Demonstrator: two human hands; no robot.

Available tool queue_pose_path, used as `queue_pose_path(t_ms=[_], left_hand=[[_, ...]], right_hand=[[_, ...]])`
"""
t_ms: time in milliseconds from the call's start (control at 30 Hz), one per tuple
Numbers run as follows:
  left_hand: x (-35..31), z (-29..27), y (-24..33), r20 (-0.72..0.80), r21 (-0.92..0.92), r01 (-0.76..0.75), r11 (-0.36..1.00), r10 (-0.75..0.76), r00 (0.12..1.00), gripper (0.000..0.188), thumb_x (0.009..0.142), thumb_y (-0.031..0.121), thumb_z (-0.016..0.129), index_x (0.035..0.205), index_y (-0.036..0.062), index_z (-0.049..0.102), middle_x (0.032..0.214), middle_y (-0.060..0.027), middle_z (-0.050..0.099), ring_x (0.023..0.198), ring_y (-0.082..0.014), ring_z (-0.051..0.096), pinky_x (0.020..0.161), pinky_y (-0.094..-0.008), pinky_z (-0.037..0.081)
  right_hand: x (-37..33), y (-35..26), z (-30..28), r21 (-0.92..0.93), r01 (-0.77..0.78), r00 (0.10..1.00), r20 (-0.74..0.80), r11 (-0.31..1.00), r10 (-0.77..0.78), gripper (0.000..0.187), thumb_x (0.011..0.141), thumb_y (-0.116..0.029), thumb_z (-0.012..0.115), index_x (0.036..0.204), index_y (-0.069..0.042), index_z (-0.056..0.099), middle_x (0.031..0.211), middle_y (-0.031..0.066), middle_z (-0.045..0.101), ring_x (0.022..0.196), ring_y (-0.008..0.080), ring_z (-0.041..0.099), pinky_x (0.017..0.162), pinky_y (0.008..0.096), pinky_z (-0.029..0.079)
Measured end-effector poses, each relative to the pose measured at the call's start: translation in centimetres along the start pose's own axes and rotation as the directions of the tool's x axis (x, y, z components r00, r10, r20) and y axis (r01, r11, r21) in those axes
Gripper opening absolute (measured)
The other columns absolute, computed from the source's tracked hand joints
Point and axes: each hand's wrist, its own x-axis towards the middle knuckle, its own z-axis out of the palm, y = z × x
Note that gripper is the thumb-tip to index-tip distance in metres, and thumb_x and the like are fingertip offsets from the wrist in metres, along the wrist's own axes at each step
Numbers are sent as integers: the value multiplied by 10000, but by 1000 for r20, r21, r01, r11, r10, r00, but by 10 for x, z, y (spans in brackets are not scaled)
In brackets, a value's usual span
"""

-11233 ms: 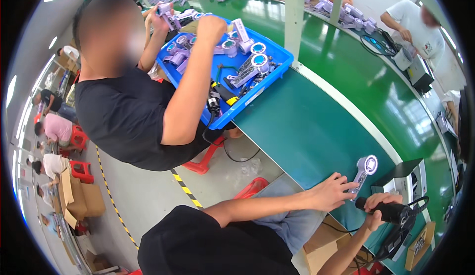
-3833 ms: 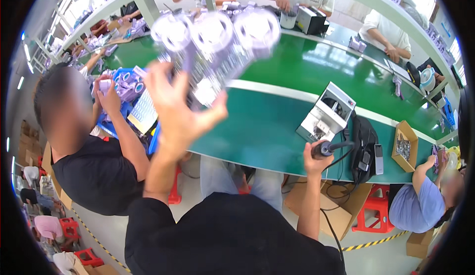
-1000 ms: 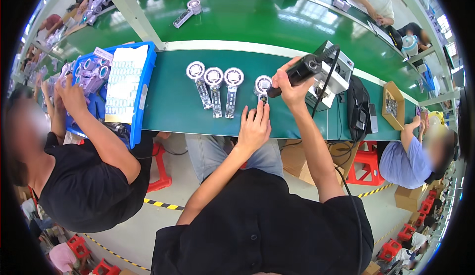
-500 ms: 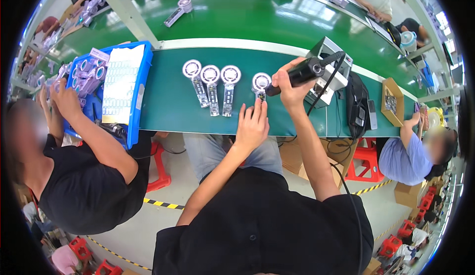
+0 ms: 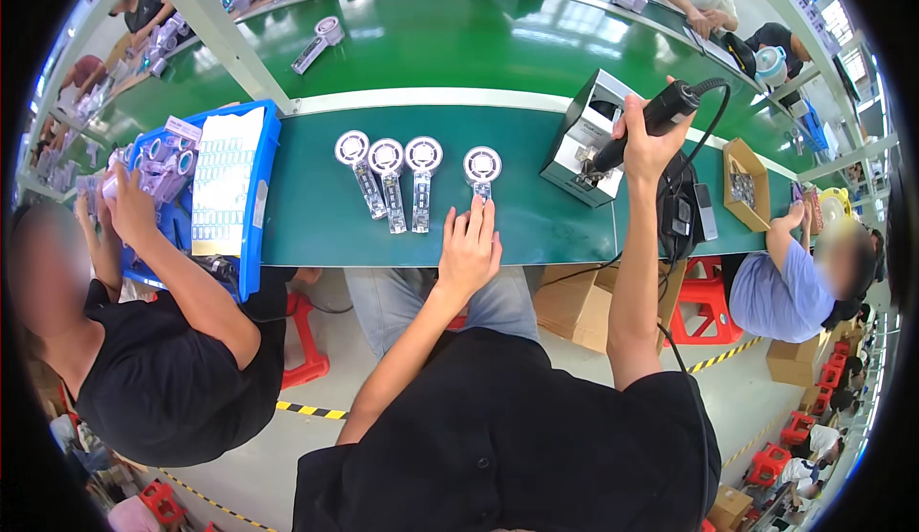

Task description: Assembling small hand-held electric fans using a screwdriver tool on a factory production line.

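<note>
My right hand (image 5: 651,144) is wrapped round a black corded electric screwdriver (image 5: 673,105). Its tip points down and left at the front of a grey metal box (image 5: 574,132), which looks like a screw feeder; whether they touch I cannot tell. My left hand (image 5: 469,252) lies flat, fingers stretched over the lower end of a handheld fan (image 5: 482,165), covering most of its handle. That fan has a round white head and an exposed circuit in the handle. To its left three similar fans (image 5: 422,157) lie side by side on the green mat (image 5: 316,235).
At the left, a co-worker reaches over a blue tray (image 5: 254,245) of fan parts with a printed sheet (image 5: 228,178). On the right are a cardboard box (image 5: 735,163) of small metal parts and black cables. Another fan (image 5: 317,45) lies on the green belt (image 5: 421,39) beyond.
My right hand has carried the screwdriver rightward, from beside the fan under my left hand to the metal box. My left hand stays on that fan. The view has shifted slightly.
</note>
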Motion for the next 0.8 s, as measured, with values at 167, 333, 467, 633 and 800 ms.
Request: queue_pose_path(t_ms=[167, 333, 467, 633, 800], left_hand=[[2, 0, 1, -6, 5, -7, 1000, 7, 1000, 611, 812, 121, 666, 1364, -79, 496, 1379, -260, 518, 1039, -350, 570, 1038, -545, 422], [1, -1, 0, -6, 5, -2, 1000, 2, 1000, 611, 811, 122, 665, 1365, -76, 497, 1377, -263, 517, 1035, -350, 571, 1033, -543, 426], [1, 1, -2, -2, 41, -4, 999, 4, 1000, 627, 821, 150, 654, 1379, -78, 482, 1392, -247, 499, 1013, -324, 569, 1028, -545, 426], [1, 0, -1, -15, 4, -5, 1000, 5, 1000, 611, 821, 128, 660, 1375, -67, 493, 1360, -269, 522, 1008, -357, 576, 1033, -548, 422], [1, 0, -1, -33, 12, -8, 1000, 9, 999, 614, 825, 135, 660, 1380, -61, 486, 1359, -264, 521, 989, -363, 572, 1029, -545, 423]], right_hand=[[9, 6, -7, 85, -77, 997, 10, 993, 77, 535, 928, -29, 667, 1360, -42, 351, 664, 61, 511, 468, 154, 518, 463, 306, 455], [7, 10, -6, 180, -140, 990, 20, 974, 139, 535, 922, -72, 691, 1345, -37, 365, 673, 74, 550, 454, 152, 539, 436, 293, 445], [-22, 10, 14, 226, -221, 975, 39, 949, 218, 554, 920, -71, 693, 1362, -26, 363, 684, 78, 563, 455, 160, 547, 441, 296, 457], [-65, -4, 75, 423, -169, 979, 174, 890, 103, 591, 874, 50, 667, 1373, -20, 360, 717, 70, 609, 537, 151, 597, 510, 292, 495], [-75, 5, 111, 396, -104, 961, 275, 912, -10, 641, 783, 7, 793, 1307, -3, 424, 698, 39, 616, 592, 85, 579, 565, 223, 455]])
